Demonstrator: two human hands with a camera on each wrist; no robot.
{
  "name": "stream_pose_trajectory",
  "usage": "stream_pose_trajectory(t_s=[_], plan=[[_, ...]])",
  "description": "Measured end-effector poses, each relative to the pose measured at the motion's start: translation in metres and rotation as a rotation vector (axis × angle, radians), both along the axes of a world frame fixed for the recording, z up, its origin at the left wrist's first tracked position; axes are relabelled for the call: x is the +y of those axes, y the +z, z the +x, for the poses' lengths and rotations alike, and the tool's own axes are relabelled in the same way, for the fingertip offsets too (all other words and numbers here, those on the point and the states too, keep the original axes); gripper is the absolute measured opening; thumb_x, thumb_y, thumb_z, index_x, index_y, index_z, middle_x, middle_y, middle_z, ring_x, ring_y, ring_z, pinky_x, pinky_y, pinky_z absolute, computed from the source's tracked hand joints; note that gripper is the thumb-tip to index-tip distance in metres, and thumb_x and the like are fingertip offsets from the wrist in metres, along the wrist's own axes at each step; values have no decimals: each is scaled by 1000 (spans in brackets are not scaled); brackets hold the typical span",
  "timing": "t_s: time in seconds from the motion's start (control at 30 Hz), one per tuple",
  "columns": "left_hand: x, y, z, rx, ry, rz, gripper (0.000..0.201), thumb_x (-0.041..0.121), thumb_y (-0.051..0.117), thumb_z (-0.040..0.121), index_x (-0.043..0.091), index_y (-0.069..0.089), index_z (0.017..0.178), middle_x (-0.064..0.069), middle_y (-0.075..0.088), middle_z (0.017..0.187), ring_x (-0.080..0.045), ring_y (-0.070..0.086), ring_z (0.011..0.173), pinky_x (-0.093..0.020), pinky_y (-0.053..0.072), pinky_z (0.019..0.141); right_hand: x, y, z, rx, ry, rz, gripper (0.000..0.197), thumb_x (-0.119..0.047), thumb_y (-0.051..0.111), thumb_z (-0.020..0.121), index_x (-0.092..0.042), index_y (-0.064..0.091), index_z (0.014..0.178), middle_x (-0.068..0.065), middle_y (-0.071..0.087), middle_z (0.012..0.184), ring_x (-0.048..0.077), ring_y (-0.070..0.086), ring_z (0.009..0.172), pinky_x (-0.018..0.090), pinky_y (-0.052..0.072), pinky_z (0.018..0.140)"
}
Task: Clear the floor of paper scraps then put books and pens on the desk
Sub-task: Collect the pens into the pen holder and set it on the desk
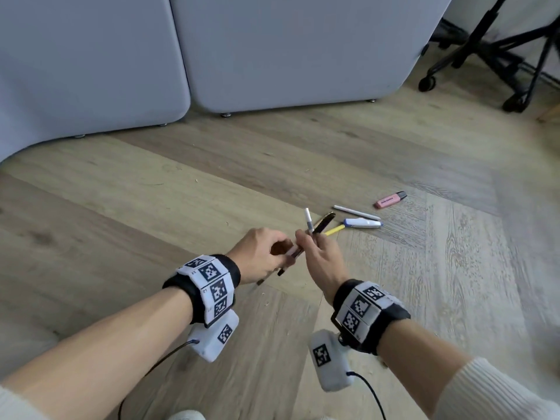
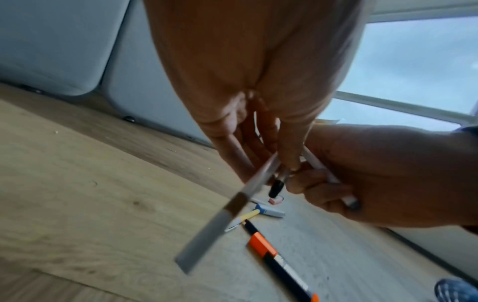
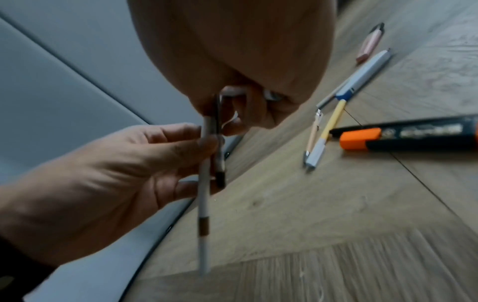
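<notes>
My hands meet low over the wooden floor (image 1: 151,189). My left hand (image 1: 263,254) and right hand (image 1: 322,259) both grip a small bundle of pens (image 1: 308,219). In the right wrist view my left hand (image 3: 103,173) holds a long white pen (image 3: 203,194) and a dark pen (image 3: 220,163), and my right hand's fingers (image 3: 232,96) pinch their upper ends. On the floor just beyond lie a yellow pen (image 1: 335,229), a white and blue pen (image 1: 362,222), a thin white pen (image 1: 356,212), a pink highlighter (image 1: 390,200) and an orange and black marker (image 2: 279,259).
Two grey upholstered blocks (image 1: 272,40) on small feet stand along the far side of the floor. The black wheeled base of a chair (image 1: 485,59) is at the far right. A window (image 2: 413,61) shows in the left wrist view.
</notes>
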State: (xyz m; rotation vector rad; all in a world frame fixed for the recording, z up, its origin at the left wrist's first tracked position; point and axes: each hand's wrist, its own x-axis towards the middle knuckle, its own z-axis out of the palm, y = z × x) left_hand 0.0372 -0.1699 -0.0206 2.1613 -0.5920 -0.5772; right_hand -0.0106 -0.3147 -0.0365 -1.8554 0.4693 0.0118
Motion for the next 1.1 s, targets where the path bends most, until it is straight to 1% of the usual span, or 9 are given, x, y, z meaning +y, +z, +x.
stream_pose_trajectory(t_s=[0.1, 0.2, 0.3, 0.37, 0.53, 0.67, 0.83, 0.97, 1.1], plan=[[-3, 3, 6, -77, 149, -2, 12, 31, 77, 78, 22, 70, 76, 6, 69, 78, -9, 63, 71, -24, 50, 66, -13, 0, 9, -33, -42, -33, 39, -30, 40, 94, -13, 60, 66, 13, 65, 70, 20, 57, 63, 39, 47, 63], [-5, 4, 11, -207, 225, -51, 5, 23, 77, 78, 20, 72, 80, 6, 65, 78, -10, 60, 64, -24, 49, 63, -26, -3, 0, 149, -44, 173, 33, -32, 40, 100, -14, 52, 75, 4, 50, 64, 13, 41, 48, 26, 35, 43], [-20, 8, 5, -325, 137, -118, 8, 12, 72, 81, 19, 73, 86, 7, 67, 78, -8, 63, 66, -24, 52, 64, -34, -10, -9, 454, 50, 321, 56, -68, 42, 88, -15, 61, 82, -3, 48, 61, 7, 28, 42, 18, 18, 35], [-35, 8, -3, -392, 13, -122, 14, 10, 69, 82, 17, 72, 93, 5, 70, 85, -9, 65, 74, -22, 52, 68, -44, -12, -4, 462, 96, 381, 65, -77, 40, 82, -17, 64, 82, -3, 56, 65, 7, 26, 41, 17, 16, 35], [-69, 1, -13, -402, -192, -75, 19, 6, 68, 80, 14, 72, 97, 2, 73, 94, -14, 67, 85, -26, 52, 78, -91, 3, 3, 258, 31, 569, 16, -23, 51, 93, -11, 57, 84, -1, 45, 62, 3, 26, 35, 15, 18, 30], [-83, 2, -24, -361, -339, 4, 10, 11, 66, 83, 17, 72, 88, 4, 69, 94, -15, 62, 86, -32, 50, 80, -109, 16, -10, 245, 165, 711, 16, -26, 52, 90, -13, 61, 88, -3, 35, 61, 3, 25, 40, 17, 11, 35], [-94, 11, -18, -264, -405, 203, 6, 27, 64, 84, 24, 69, 85, 2, 66, 95, -17, 60, 86, -31, 49, 80, -106, 12, -15, 162, 131, 375, 29, -25, 56, 95, -19, 53, 67, -2, 47, 57, 6, 37, 42, 16, 27, 35], [-111, -11, -12, -211, -518, 477, 17, 31, 59, 86, 17, 68, 92, -2, 66, 95, -21, 59, 93, -34, 50, 82, -123, -11, -34, 279, 154, -282, 36, -22, 43, 98, -2, 65, 78, 6, 60, 71, 26, 56, 67, 34, 47, 60], [-117, -39, -8, -270, -541, 626, 23, 27, 56, 86, 16, 64, 105, -2, 61, 110, -24, 59, 104, -33, 48, 79, -126, -56, -83, 459, 237, -506, 28, -35, 42, 99, -12, 47, 84, 8, 56, 74, 25, 49, 64, 35, 39, 59]])
